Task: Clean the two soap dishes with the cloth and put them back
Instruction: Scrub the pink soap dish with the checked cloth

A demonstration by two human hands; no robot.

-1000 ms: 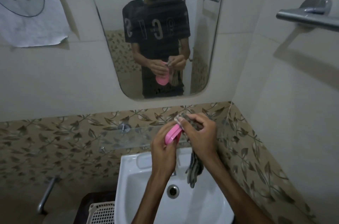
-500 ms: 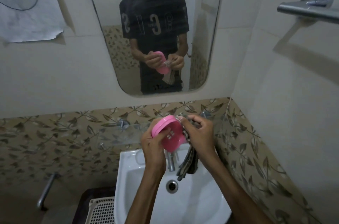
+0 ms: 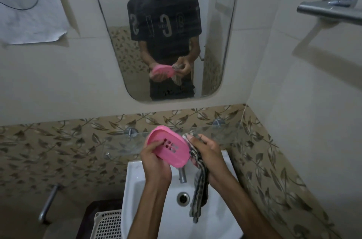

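Standing at the white sink here, left hand gripping a pink soap dish tilted so its slotted face looks up at the camera, thumb lying across the inside near the slots. Right hand has a checked cloth bunched in its fingers, pressed right up against the dish's right edge, rest of it dangling down over the basin next to the tap. Drain sits below. Glass shelf runs behind the hands, mirror above it shows the same pose. Towel bar upper right, paper sheet upper left, a white basket thing bottom left, kinda dim so hard to say.
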